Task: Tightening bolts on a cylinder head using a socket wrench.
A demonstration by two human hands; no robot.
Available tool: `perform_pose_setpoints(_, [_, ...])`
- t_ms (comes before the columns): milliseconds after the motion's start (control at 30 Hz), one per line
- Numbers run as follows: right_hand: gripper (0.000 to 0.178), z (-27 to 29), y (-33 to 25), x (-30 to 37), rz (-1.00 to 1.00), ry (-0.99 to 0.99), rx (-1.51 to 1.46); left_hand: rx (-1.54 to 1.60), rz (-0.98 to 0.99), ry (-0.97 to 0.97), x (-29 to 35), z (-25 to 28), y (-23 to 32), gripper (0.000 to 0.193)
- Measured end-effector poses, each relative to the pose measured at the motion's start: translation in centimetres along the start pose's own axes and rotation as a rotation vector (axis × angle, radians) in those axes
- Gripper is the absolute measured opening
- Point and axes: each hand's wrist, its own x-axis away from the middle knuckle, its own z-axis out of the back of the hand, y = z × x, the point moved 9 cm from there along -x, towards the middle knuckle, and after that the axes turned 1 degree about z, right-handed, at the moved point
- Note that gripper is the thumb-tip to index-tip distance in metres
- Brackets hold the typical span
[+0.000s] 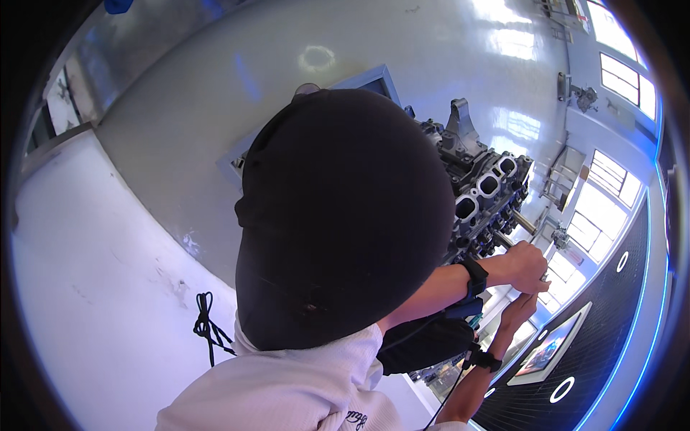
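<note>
At the far left the rim of the view is dark and the pale floor [93, 273] bends upward with the lens. A tangle of black cord [207, 327] lies on it, its lower end cut off behind a white knitted top [287, 395] that fills the bottom edge.

The middle is taken up by a rounded black cap [345, 215], which hides nearly everything behind it, including most of a grey framed panel [374, 79] whose corner shows above it.

Right of the cap stands the engine [481, 187]. It is grey cast metal with a row of oval ports and a bracket on top, and its left part and its base are covered by the cap. What carries it cannot be made out.

Both forearms reach to the engine's lower right side, each with a black band [474, 276] at the wrist. The left hand [528, 266] is clenched into a fist just beside the engine, under a short metal rod [523, 221]. Whatever the fist closes on is hidden by the fingers. The right hand [519, 309] sits just below it, fingers pointing up and close to the fist — whether it grips anything or lies loose cannot be told.

Further right are bright windows [596, 208] and a dark panel [618, 316] with glowing rings and a tilted screen [550, 348], all warped by the rim.
</note>
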Motion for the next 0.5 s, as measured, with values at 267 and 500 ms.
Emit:
perform_pose_setpoints(267, [0.047,0.7,-2.7,2.2,-0.290,-0.117,0.181,0.012,-0.024,-0.034,-0.1,-0.1,-0.2,0.048])
perform_pose_setpoints(500, [0.029,-1.2,0.5,1.0,-0.078,-0.083,-0.054,-0.045,0.097,-0.039,-0.1,0.8,-1.8,0.049])
